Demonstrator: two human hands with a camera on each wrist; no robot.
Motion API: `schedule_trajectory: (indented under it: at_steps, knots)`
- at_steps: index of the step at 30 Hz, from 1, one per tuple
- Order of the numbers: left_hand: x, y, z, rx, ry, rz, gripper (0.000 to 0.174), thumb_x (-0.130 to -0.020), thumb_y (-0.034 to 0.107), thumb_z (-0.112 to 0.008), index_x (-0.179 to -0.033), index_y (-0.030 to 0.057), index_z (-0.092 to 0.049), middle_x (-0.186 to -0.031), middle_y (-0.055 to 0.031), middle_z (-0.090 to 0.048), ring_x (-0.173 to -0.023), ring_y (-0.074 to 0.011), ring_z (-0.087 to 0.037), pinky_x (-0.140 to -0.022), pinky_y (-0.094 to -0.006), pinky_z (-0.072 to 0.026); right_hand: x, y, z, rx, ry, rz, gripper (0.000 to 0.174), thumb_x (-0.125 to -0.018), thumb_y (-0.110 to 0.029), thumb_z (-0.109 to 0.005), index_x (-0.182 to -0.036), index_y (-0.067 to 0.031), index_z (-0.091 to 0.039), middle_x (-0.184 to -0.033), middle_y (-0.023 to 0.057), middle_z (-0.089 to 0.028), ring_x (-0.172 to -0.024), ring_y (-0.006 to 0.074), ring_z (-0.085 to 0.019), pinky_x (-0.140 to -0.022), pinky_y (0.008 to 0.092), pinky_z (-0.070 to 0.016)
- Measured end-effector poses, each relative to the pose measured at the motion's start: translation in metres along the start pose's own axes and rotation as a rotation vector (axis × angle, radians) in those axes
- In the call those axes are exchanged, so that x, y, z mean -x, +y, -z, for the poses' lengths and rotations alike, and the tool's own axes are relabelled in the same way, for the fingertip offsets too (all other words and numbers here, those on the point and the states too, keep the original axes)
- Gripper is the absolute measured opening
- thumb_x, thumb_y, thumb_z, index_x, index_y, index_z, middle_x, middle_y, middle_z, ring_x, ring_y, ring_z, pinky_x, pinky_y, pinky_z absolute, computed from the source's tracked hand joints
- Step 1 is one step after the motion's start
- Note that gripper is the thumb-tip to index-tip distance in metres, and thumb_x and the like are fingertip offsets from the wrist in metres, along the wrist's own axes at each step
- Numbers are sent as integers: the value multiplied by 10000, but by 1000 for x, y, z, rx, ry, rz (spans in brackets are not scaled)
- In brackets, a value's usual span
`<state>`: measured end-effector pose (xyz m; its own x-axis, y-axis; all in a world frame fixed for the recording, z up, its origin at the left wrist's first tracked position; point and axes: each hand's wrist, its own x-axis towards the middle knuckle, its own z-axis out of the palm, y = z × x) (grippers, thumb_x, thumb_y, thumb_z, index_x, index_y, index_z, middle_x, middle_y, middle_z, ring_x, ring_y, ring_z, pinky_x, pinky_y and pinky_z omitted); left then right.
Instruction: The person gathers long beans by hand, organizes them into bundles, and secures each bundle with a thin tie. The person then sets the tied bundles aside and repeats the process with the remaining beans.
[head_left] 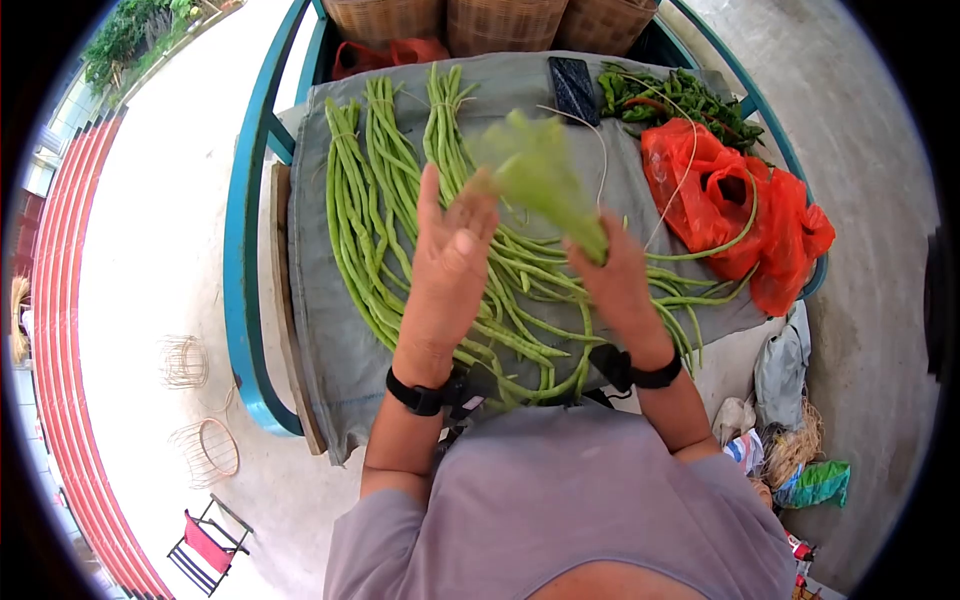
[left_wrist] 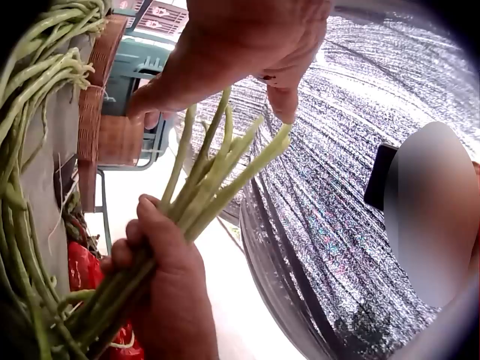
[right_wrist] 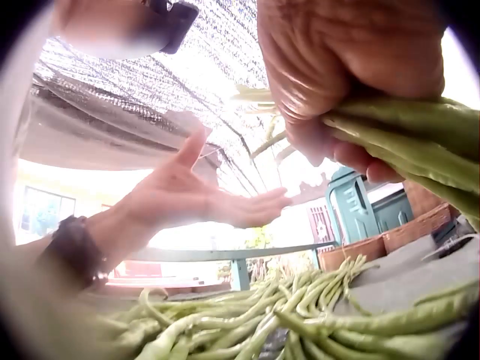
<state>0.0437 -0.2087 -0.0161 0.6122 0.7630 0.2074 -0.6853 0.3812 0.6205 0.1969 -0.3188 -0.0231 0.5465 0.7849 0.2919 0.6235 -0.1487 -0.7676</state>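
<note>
The person's right hand (head_left: pixel 618 278) grips a bunch of long green beans (head_left: pixel 548 185), raised well inside the edges of the table (head_left: pixel 315 405); the left hand (head_left: pixel 450 265) is spread wide just beside it, holding nothing. Bare grey cloth (head_left: pixel 625 165) runs along the left edge and between the bundles and the phone (head_left: pixel 573 90). On the right, a red plastic bag (head_left: pixel 685 185) crowds the edge. More beans (head_left: pixel 345 215) lie below the hands, gathered in bundles at the far side. A blue-green rail (head_left: pixel 238 250) flanks the cloth; woven baskets (head_left: pixel 505 25) stand behind.
</note>
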Motion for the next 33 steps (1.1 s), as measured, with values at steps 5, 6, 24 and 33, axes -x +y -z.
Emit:
schedule_trajectory:
  at_steps: [5,6,24,33]
  knots:
    - [-2,1,-1,-158,69,258,855,-878,268,-655,-1472,-13,-109,-1462,-226,-326,-1367,-305,-318,-1128,-418,-239,-14,-19,20,22,-8,-111,319,-823,-164,-646,-1086,-46,-506,-896,209,-620,-832,402,-611,-696,427,-488]
    - [-2,-7,-1,-181,47,321,845,-880,264,-652,-1467,-20,-116,-1459,-228,-330,-1365,-305,-322,-1126,-414,-243,-13,-20,17,52,-47,-152,336,-819,-168,-646,-1094,-44,-497,-896,209,-622,-834,405,-610,-697,433,-488]
    - [22,-35,1,86,339,249,130,-927,199,-614,-972,108,-533,-764,-2,-531,-850,-225,-645,-754,-389,-529,-13,87,25,623,-188,-56,199,-771,-212,-677,-915,-77,-658,-858,123,-600,-917,322,-579,-816,428,-472]
    - [20,-36,1,119,318,229,184,-904,191,-650,-1018,102,-537,-993,-58,-608,-891,-212,-620,-777,-379,-525,-10,7,19,-162,-66,-14,151,-814,-111,-681,-960,-69,-670,-889,64,-656,-728,193,-619,-640,285,-487]
